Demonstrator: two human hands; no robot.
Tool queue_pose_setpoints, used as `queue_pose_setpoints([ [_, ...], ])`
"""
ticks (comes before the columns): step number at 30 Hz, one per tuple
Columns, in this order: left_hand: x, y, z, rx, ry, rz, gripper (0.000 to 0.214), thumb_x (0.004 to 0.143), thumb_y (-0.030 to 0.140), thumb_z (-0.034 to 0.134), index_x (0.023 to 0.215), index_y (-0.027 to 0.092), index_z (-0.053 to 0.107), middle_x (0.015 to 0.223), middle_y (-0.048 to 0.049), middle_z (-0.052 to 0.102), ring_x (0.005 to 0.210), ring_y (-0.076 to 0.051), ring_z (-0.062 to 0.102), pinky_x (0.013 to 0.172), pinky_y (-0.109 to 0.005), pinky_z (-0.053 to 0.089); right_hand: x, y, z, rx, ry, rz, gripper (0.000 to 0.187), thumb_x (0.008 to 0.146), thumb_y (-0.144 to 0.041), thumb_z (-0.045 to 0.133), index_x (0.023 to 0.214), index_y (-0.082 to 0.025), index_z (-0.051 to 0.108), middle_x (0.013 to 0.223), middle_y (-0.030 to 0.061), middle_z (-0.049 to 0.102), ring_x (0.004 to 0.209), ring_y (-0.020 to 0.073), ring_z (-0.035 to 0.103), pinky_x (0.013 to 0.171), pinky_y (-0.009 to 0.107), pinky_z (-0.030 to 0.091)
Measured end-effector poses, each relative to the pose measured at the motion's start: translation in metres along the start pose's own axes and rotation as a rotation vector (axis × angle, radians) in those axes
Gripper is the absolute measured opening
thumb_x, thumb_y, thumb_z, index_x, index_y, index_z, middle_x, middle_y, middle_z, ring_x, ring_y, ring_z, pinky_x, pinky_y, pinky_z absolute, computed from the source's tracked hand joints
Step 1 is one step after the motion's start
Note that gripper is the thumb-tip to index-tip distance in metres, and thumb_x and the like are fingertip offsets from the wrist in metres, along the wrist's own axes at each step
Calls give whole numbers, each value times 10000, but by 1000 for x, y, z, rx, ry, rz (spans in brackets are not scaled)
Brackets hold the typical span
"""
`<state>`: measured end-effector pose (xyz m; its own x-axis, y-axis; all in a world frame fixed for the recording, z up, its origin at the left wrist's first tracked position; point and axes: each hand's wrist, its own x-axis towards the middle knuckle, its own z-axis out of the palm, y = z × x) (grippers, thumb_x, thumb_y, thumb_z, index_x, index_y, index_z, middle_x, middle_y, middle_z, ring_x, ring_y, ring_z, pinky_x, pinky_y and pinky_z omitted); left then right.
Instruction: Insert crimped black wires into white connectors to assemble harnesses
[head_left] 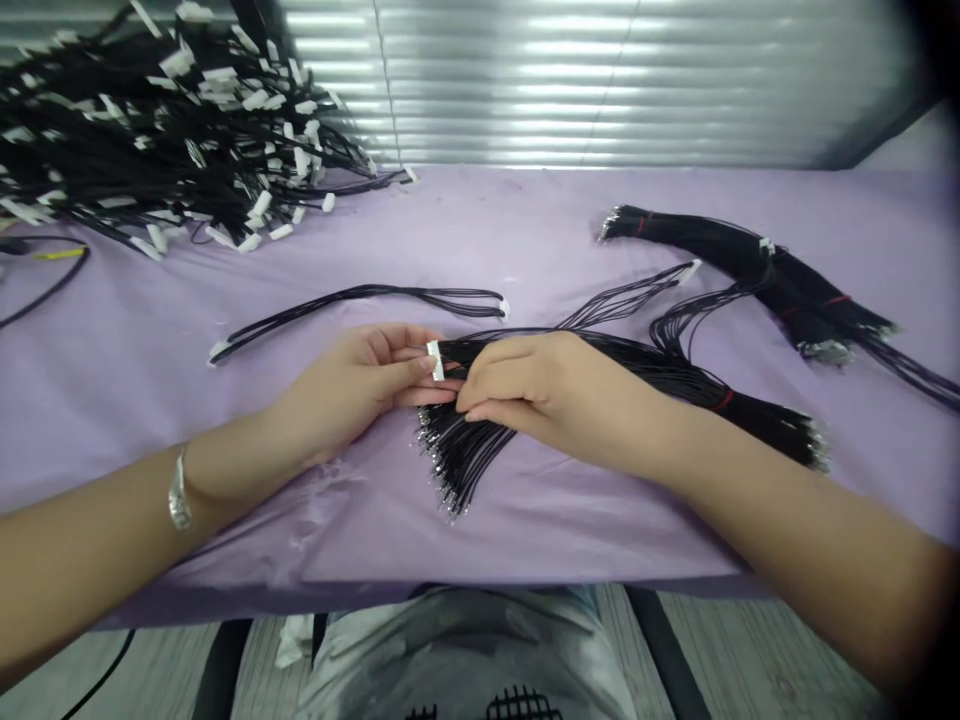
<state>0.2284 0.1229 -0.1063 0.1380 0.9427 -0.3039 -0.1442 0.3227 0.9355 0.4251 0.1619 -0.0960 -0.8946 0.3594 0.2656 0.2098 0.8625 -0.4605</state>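
Observation:
My left hand (390, 370) pinches a white connector housing (436, 361) between thumb and fingers, over the middle of the table. Close on its right, my right hand (517, 380) has its fingers pressed together at the black wires beside the housing; its fingertips hide what exactly they grip. Under both hands lies a bundle of black wires (480, 450), its metal-tipped ends fanned out toward the front. The bundle runs to the right, where a red tie (722, 400) binds it near its other tipped ends.
A large heap of black cables with white connectors (187, 130) fills the back left. One black cable (360, 293) lies behind my left hand. Tied wire bundles (712, 245) rest at the back right. The purple tablecloth (600, 540) reaches the front edge; window blinds (525, 80) stand behind.

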Motion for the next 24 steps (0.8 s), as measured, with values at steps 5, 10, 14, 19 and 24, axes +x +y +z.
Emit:
queue_pose_setpoints([
  [5,-2,-2,2,70,14,-18,131,802,131,636,929,160,645,779,8,703,689,-88,677,715,-159,548,3,1,10,90,141,12,144,869,-179,556,863,-142,696,865,39,681,802,117,599,769,242,449],
  [10,-1,1,0,78,-98,-48,118,814,103,612,927,134,629,815,-13,689,754,-111,684,749,-201,554,3,-2,6,219,252,261,150,828,-153,525,777,-147,665,680,-11,603,624,77,513,597,204,393],
  [14,0,2,-2,122,-147,-39,114,838,93,583,938,135,618,828,-7,671,751,-109,686,734,-203,564,1,-1,1,291,294,467,103,732,-136,530,689,-138,623,581,-28,545,526,65,445,490,200,320],
  [19,2,4,-3,91,-169,-81,104,833,90,586,920,126,629,781,-18,673,730,-111,683,718,-202,564,2,0,3,293,278,463,89,698,-148,543,663,-141,624,583,-22,562,529,68,459,492,198,322],
  [24,3,5,-4,96,-156,-77,117,819,115,619,929,138,651,787,-29,689,738,-116,680,694,-200,565,2,-2,8,168,311,389,121,707,-140,540,653,-140,649,568,-25,567,520,63,466,517,198,336],
])
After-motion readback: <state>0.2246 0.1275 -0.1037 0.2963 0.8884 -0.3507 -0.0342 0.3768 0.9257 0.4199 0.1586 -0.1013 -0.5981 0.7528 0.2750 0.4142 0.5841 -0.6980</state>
